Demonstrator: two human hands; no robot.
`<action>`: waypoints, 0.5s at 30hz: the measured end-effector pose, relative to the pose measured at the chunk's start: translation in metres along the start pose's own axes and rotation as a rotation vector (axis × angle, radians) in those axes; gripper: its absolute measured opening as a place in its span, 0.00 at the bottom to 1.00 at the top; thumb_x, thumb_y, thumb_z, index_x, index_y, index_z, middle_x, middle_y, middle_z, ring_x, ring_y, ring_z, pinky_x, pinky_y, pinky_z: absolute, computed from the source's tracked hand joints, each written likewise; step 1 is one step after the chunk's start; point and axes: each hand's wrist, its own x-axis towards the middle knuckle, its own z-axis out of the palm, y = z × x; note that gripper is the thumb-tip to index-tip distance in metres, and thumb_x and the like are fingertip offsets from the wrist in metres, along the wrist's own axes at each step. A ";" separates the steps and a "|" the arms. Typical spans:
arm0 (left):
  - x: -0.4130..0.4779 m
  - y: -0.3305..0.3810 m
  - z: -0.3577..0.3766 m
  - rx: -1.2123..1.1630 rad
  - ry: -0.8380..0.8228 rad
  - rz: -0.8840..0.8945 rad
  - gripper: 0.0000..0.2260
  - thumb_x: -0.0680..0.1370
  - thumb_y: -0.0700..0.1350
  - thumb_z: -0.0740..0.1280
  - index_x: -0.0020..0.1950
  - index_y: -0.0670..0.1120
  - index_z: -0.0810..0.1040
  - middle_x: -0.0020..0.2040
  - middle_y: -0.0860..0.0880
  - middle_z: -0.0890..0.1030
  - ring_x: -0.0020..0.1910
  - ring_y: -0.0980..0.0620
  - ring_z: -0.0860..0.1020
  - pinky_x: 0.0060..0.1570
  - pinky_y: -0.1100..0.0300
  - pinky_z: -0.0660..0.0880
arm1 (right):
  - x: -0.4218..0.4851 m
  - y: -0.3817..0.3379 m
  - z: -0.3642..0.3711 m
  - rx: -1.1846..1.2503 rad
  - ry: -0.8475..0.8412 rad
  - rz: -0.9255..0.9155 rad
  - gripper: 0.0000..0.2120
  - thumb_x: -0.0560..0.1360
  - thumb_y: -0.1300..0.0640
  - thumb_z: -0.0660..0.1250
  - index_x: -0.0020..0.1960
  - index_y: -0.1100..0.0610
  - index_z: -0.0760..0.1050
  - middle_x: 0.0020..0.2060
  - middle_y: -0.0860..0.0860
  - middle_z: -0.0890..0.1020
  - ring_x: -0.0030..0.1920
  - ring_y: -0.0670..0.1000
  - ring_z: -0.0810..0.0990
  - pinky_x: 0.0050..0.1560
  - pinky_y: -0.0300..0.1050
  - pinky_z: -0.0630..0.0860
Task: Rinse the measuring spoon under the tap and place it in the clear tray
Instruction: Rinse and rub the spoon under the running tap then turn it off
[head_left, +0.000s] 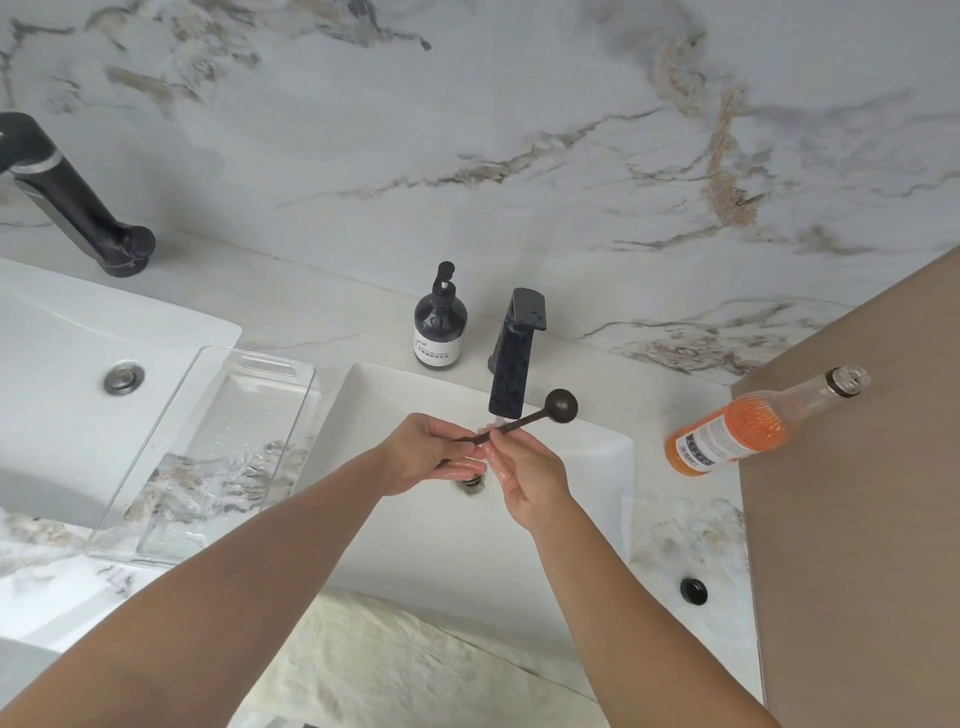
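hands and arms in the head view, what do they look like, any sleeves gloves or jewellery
Both arms are bare as far as the frame shows, with no sleeves in view. The left hand and right hand wear no gloves, and no rings, watch or bracelets are visible. The fingers look wet and glossy.

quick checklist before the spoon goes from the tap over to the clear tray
1. Measuring spoon held: ok, left hand and right hand both grip its handle.
2. Spoon under tap: ok, handle sits below the spout.
3. Bowl rinsed: cannot tell, bowl lies right of the stream.
4. Clear tray free: ok, nothing in it.
5. Path left: ok, no obstacle between sink and tray.
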 end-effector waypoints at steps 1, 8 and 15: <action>-0.001 -0.002 -0.001 -0.019 -0.003 0.001 0.10 0.78 0.32 0.67 0.57 0.36 0.83 0.52 0.38 0.86 0.50 0.43 0.86 0.44 0.60 0.83 | -0.001 -0.001 0.000 -0.007 0.007 0.013 0.06 0.72 0.69 0.72 0.49 0.67 0.81 0.44 0.60 0.86 0.44 0.54 0.86 0.51 0.41 0.82; -0.004 -0.018 -0.007 -0.177 0.016 0.004 0.07 0.76 0.31 0.68 0.48 0.38 0.86 0.49 0.37 0.86 0.49 0.42 0.86 0.43 0.60 0.83 | 0.005 -0.016 0.001 0.135 0.088 -0.031 0.05 0.74 0.68 0.71 0.50 0.66 0.80 0.41 0.60 0.87 0.42 0.54 0.87 0.45 0.44 0.83; -0.014 -0.034 -0.013 -0.239 0.007 0.033 0.10 0.77 0.31 0.67 0.47 0.39 0.87 0.49 0.39 0.87 0.48 0.43 0.86 0.42 0.60 0.83 | 0.003 -0.012 -0.002 0.144 0.064 -0.007 0.07 0.74 0.67 0.71 0.52 0.67 0.79 0.40 0.60 0.87 0.42 0.53 0.88 0.43 0.44 0.84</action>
